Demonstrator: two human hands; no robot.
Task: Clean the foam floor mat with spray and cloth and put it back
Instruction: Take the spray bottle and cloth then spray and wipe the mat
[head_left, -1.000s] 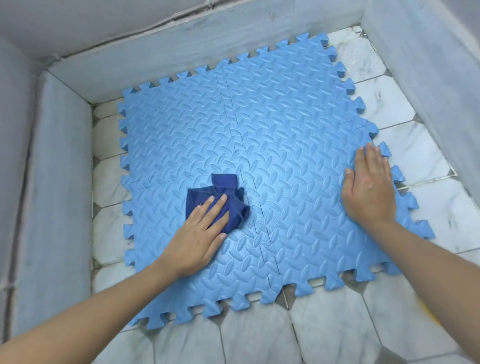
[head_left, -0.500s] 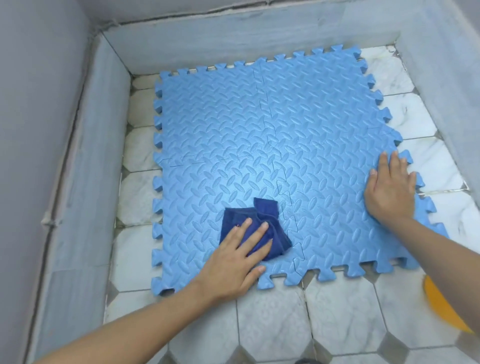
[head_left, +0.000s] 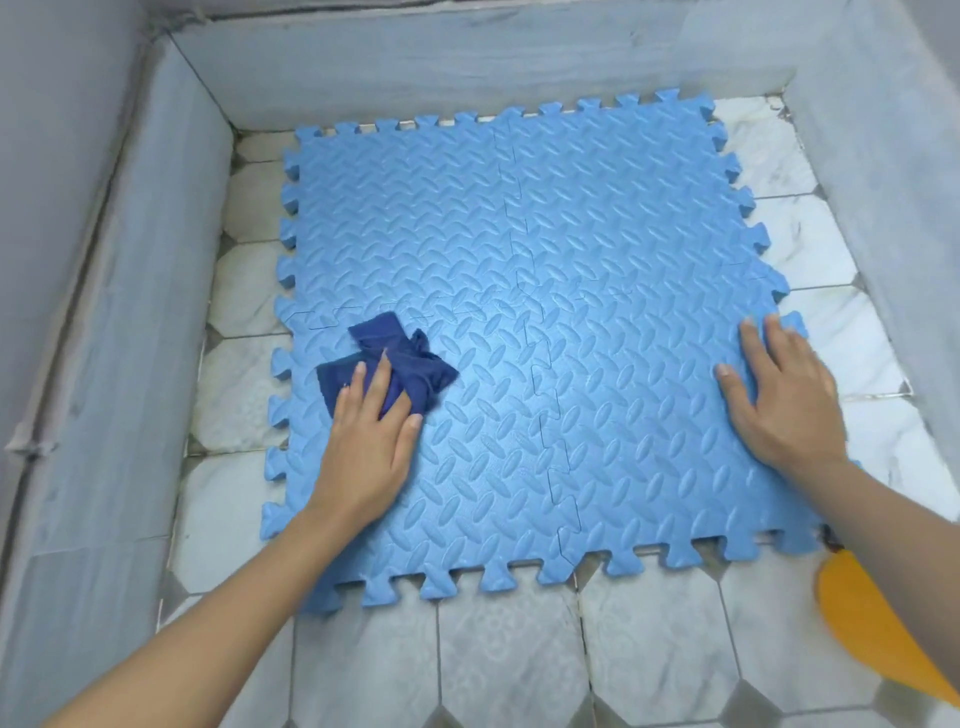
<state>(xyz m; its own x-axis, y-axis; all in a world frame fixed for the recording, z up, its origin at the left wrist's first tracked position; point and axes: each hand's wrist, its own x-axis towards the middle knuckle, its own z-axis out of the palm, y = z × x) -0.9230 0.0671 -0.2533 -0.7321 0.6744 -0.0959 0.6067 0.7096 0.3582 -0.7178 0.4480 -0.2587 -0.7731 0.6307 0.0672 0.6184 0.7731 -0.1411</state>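
A pale marble-tiled floor (head_left: 509, 654) carries a blue foam mat (head_left: 597, 322); an orange object (head_left: 872, 629) lies near right.

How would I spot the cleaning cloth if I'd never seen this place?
Find the big light blue foam mat with puzzle-tooth edges on the pale tiled floor. On its left half, under the fingers of the left hand, lies the cloth: small, crumpled, and much darker navy than the mat.

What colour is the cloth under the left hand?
Dark navy blue. The cloth shows best in the head view, against the lighter blue mat.
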